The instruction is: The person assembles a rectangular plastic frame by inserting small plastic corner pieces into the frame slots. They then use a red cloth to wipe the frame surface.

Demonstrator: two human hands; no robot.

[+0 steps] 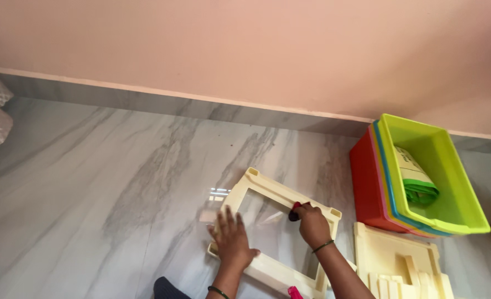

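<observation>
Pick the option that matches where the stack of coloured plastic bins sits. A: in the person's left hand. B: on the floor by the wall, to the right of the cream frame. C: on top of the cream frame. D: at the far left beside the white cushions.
B: the stacked bins, lime green on top, stand on the marble floor against the wall, right of the cream frame that both hands touch.

Floor (118, 182): polished grey-veined marble, glossy, window glare at centre frame.
Frame (267, 271): cream plastic, smooth, faint sheen, lower centre.
Stacked bins (456, 182): shiny moulded plastic, lime over blue, pink, red, right side.
Panel (378, 249): cream plastic, matt, lower right.
Wall (245, 44): matt pink paint, top.
Bangles (323, 246): dark, thin, material unclear.
</observation>
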